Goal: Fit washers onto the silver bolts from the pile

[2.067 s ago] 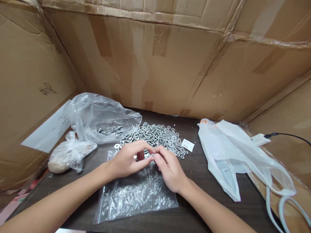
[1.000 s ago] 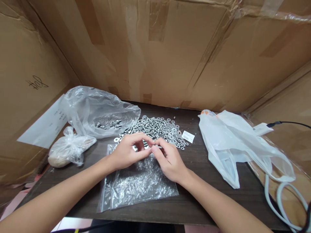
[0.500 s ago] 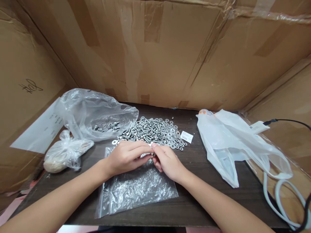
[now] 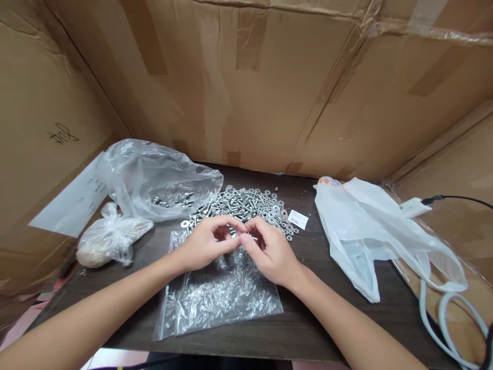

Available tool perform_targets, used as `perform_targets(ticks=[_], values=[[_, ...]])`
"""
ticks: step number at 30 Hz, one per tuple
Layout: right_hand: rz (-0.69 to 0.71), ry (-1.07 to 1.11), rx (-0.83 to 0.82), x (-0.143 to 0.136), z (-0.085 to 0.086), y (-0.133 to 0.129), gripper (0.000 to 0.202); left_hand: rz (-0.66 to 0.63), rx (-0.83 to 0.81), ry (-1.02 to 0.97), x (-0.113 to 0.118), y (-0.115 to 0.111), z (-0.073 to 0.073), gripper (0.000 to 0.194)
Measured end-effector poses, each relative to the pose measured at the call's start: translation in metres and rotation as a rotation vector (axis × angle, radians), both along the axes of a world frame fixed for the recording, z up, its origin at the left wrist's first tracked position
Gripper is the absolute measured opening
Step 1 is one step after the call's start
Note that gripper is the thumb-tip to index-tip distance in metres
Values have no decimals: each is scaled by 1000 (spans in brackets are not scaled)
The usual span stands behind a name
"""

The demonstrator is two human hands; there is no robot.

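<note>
My left hand [image 4: 210,239] and my right hand [image 4: 269,249] meet fingertip to fingertip at the near edge of a heap of bolts [image 4: 236,202] and flat washers [image 4: 273,210]. Thumbs and forefingers of both are pinched together. Whatever sits between the fingertips is too small and too hidden to name. Beneath the hands lies a clear zip bag [image 4: 227,298], flat on the dark table. Left of the heap, an open plastic bag [image 4: 134,174] has several bolts inside its mouth.
A knotted clear bag [image 4: 115,234] with pale contents lies at the left by a white paper sheet [image 4: 73,198]. A small white label [image 4: 298,219] is right of the heap. Farther right are a white plastic bag [image 4: 354,226] and a pale cable [image 4: 447,308]. Cardboard walls [image 4: 288,92] enclose the table.
My fingers have shifted from a tight overlapping grip to a fingertip pinch, with the knuckles arched wider apart. The view has turned slightly left. The heap and bags look unchanged.
</note>
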State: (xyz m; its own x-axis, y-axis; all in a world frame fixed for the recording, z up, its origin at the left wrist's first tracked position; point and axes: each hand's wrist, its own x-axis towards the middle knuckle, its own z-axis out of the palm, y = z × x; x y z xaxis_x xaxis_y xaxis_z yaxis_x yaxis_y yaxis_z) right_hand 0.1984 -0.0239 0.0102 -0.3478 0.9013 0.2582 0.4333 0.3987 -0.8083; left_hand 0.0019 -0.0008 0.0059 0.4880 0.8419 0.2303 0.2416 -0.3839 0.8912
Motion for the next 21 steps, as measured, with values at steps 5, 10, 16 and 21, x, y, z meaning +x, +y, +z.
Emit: perform_targets(ticks=[5, 10, 16, 21], values=[[-1, 106, -119, -7, -6, -1, 43, -16, 382, 69, -3, -1, 0, 9], [42, 246, -704, -12, -17, 1, 65, -112, 918, 270, -10, 3, -2, 12], [-1, 228, -578, -8, -12, 4, 54, -80, 576, 184, -7, 2, -2, 9], [38, 92, -97, -4, -2, 1, 21, 58, 129, -28, -2, 3, -5, 8]])
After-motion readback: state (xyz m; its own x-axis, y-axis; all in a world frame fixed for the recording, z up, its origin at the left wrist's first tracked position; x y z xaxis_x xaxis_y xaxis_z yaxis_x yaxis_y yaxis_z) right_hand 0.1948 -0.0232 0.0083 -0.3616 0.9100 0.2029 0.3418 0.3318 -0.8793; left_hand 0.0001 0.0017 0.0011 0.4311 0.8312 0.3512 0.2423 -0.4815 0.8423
